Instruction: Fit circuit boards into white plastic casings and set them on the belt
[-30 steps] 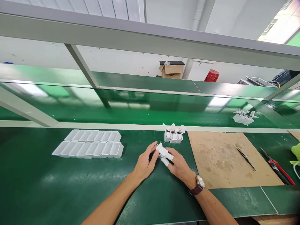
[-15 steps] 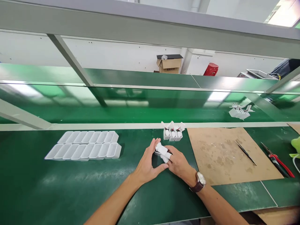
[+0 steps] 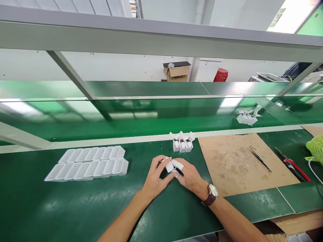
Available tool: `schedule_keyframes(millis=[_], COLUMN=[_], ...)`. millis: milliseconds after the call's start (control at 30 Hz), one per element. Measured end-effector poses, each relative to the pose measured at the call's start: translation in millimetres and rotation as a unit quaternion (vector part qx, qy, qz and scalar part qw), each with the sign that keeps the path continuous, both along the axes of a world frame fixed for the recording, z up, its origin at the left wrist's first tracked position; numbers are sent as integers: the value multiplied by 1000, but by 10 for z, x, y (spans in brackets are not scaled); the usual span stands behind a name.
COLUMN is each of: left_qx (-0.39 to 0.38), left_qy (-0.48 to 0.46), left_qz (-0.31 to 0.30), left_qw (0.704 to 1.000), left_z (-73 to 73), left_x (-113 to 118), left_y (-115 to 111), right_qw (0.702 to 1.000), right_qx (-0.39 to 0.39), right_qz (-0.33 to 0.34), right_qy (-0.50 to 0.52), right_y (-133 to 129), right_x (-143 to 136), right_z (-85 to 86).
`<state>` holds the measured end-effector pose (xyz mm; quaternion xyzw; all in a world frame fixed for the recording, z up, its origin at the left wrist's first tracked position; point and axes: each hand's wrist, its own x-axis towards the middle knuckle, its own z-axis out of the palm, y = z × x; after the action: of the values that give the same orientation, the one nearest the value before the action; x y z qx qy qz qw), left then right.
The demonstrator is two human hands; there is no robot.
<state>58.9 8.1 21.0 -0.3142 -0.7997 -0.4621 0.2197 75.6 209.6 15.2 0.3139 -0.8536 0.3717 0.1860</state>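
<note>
Both my hands meet over the green table mat, closed around one small white box (image 3: 170,165) with a dark part sticking out below it. My left hand (image 3: 156,176) cups the box from the left, thumb under it. My right hand (image 3: 189,176), a watch on its wrist and white covers on two fingertips, pinches it from the right. Just beyond the hands a row of three small white boxes (image 3: 182,143) stands with flaps up and red-and-black wires inside.
Two rows of empty white trays (image 3: 88,163) lie at the left. A brown board (image 3: 239,161) at the right carries tweezers (image 3: 259,159); red-handled pliers (image 3: 292,163) and a yellow-green mesh object (image 3: 316,146) lie beyond. More white boxes (image 3: 246,116) sit on the conveyor belt.
My left fingers have curled down over the box, which sits lower and closer between both hands. The view has shifted slightly.
</note>
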Motion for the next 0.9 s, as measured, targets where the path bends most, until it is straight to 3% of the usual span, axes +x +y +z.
schedule_keyframes(millis=[100, 233, 400, 667, 800, 900], left_qx=[36, 78, 93, 98, 99, 105], left_qy=[-74, -176, -178, -179, -182, -207], left_qz=[33, 13, -3, -16, -15, -6], left_qw=[996, 981, 980, 979, 978, 973], left_z=[-12, -42, -62, -57, -63, -87], left_x=[8, 23, 18, -12, -25, -33], left_y=[-21, -63, -75, -87, -90, -91], right_qw=[1000, 1000, 999, 991, 997, 995], right_qx=[-1, -9, 34, -107, -67, -79], right_qz=[-8, -12, -17, 4, 16, 28], right_qy=[-8, -6, -16, -75, -46, -57], right_y=[-17, -34, -53, 39, 27, -18], right_x=[12, 9, 12, -6, -14, -21], right_z=[1, -9, 32, 5, -11, -26])
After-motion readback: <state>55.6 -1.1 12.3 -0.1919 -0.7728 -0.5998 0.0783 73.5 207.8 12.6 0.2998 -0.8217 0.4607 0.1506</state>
